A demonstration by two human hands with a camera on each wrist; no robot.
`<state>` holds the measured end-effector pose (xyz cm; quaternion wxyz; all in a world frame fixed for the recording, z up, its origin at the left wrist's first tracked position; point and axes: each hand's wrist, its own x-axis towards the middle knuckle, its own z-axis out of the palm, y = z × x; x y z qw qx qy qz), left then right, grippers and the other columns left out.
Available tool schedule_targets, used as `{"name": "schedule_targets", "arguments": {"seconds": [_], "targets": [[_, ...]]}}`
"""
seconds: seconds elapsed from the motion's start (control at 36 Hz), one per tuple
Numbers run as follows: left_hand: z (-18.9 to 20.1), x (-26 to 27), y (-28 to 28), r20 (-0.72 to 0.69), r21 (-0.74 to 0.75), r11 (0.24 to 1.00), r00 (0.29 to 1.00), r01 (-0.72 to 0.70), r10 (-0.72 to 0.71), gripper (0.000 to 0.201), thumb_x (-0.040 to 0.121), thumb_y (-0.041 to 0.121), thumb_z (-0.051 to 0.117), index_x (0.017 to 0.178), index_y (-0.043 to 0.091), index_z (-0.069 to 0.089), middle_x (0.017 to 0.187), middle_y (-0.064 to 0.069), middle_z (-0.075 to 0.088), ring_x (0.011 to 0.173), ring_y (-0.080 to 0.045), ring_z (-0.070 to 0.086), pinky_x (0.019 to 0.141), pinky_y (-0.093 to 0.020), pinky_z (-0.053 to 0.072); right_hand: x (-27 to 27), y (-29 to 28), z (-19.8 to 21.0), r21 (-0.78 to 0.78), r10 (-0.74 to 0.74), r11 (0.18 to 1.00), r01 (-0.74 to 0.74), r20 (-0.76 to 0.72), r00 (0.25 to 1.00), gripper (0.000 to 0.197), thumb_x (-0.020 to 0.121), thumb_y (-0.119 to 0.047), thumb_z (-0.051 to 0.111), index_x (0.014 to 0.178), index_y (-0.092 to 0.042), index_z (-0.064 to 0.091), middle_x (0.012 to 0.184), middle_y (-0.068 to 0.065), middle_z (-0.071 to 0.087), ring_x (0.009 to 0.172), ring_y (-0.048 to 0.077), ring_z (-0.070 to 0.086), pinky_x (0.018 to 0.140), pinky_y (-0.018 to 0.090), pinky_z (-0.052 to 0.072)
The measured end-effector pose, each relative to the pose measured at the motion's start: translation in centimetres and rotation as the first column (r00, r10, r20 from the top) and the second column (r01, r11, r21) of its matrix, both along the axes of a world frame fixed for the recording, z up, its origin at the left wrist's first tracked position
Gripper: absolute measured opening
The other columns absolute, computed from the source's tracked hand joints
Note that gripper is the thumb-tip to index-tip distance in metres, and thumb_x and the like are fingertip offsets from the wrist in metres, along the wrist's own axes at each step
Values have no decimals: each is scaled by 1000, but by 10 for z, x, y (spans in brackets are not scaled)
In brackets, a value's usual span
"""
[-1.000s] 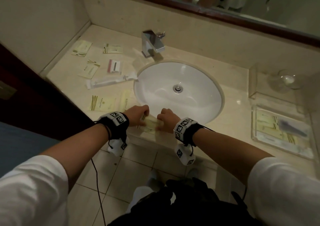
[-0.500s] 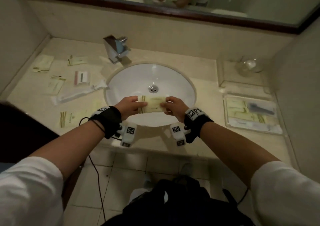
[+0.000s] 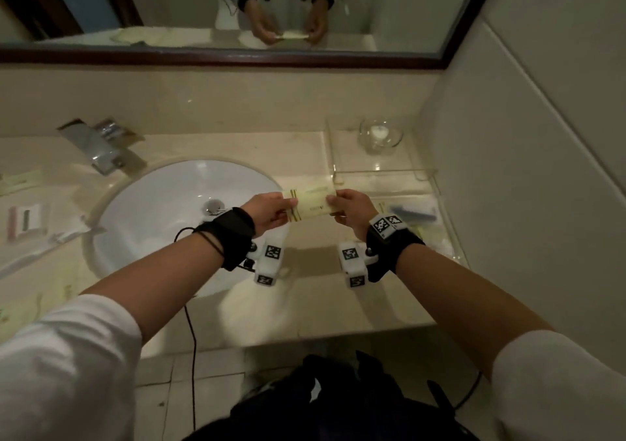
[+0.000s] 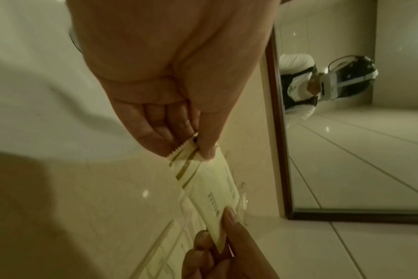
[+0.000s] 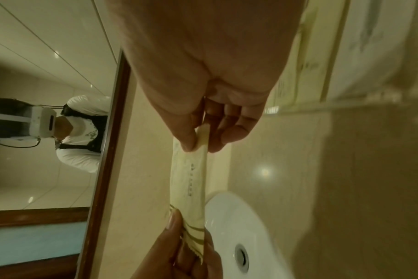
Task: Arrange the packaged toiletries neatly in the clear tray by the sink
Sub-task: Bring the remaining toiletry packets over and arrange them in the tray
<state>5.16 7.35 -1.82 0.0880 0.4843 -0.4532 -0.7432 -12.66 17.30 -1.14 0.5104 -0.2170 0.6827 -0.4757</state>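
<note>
from the head view, the left hand (image 3: 271,212) and the right hand (image 3: 352,208) hold one pale yellow sachet (image 3: 313,203) stretched flat between them, above the bench (image 3: 305,305) at the right rim of the white sink (image 3: 162,210). each hand pinches one short end, the left at the end with the olive stripes. the clear tray (image 3: 450,237) sits just beyond the right hand against the wall, with packets already lying in it; a second clear tray behind it carries a small glass bowl (image 3: 381,135). more packets (image 3: 27,218) lie on the bench left of the sink, beside the tap (image 3: 101,146). the mirror (image 3: 237,7) reflects both hands with the sachet.

from the left wrist view, the left hand (image 4: 170,98) clamps thumb against fingers on the sachet's (image 4: 203,185) serrated striped end, and the right hand's fingertips (image 4: 229,215) pinch the far end. a short line of dark print runs along the sachet, too small to read.

from the right wrist view, the right hand (image 5: 208,105) nips the plain end of the sachet (image 5: 189,179) between thumb and fingers, seen nearly edge-on; the left hand (image 5: 179,245) grips the striped end over the sink (image 5: 239,236). the print here is blurred and unreadable.
</note>
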Motion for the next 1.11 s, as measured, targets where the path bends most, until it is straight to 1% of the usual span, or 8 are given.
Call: {"name": "schedule_targets", "arguments": {"seconds": [0.17, 0.31, 0.44, 0.61, 0.75, 0.83, 1.0, 1.11], "targets": [[-8, -70, 10, 31, -46, 999, 999, 24, -22, 39, 89, 10, 63, 64, 19, 35, 58, -1, 28, 41, -9, 30, 42, -17, 27, -65, 16, -10, 39, 3, 999, 0, -76, 997, 9, 89, -11, 61, 80, -14, 60, 77, 4, 61, 64, 15, 55, 58, 24, 46], [-12, -110, 21, 132, -123, 987, 988, 102, -85, 35, 88, 11, 64, 61, 15, 41, 44, 2, 43, 34, -8, 37, 39, -15, 32, -107, 28, -17, 96, 35, 995, -19, -174, 984, 13, 88, -12, 62, 76, -17, 62, 75, 3, 63, 65, 15, 58, 63, 28, 51], [-20, -130, 27, 288, -236, 955, 952, 179, -108, 38, 84, 20, 69, 52, 14, 49, 60, -8, 52, 58, -22, 43, 62, -29, 38, -125, 36, -27, 209, 109, 977, -44, -313, 944, 13, 83, -20, 66, 70, -22, 64, 68, -1, 66, 62, 16, 60, 71, 35, 55], [-32, -137, 29, 418, -321, 927, 907, 193, -44, 23, 72, 26, 81, 60, 17, 63, 62, 1, 61, 64, -15, 56, 69, -24, 48, -129, 38, -31, 347, 257, 932, -102, -438, 861, 16, 84, -27, 65, 70, -21, 62, 76, 2, 66, 77, 19, 61, 74, 26, 48], [-26, -141, 27, 521, -400, 829, 841, 392, -146, 24, 75, 27, 77, 61, 22, 59, 68, 5, 59, 74, -11, 55, 57, -18, 40, -123, 36, -30, 395, 306, 913, -101, -501, 810, 12, 83, -24, 65, 88, -14, 67, 90, 8, 69, 89, 24, 65, 79, 29, 52], [-24, -143, 27, 593, -433, 754, 786, 494, -175, 26, 76, 28, 75, 61, 23, 56, 76, 1, 62, 77, -13, 56, 64, -23, 42, -119, 33, -27, 409, 303, 910, -75, -528, 793, 11, 82, -19, 64, 89, -10, 67, 92, 10, 71, 86, 24, 66, 75, 27, 51], [-24, -146, 27, 660, -470, 635, 722, 613, -207, 26, 80, 27, 72, 62, 20, 54, 78, -1, 58, 77, -15, 54, 66, -24, 40, -113, 30, -21, 452, 349, 889, -75, -560, 751, 11, 82, -13, 63, 72, -10, 62, 84, 17, 71, 83, 29, 68, 77, 34, 55], [-24, -146, 25, 683, -482, 576, 695, 660, -225, 23, 80, 27, 72, 66, 17, 56, 76, 0, 56, 75, -16, 54, 65, -24, 40, -112, 30, -20, 468, 355, 881, -71, -555, 752, 26, 82, -14, 61, 56, -11, 56, 61, 5, 57, 68, 23, 60, 64, 25, 48]]}}
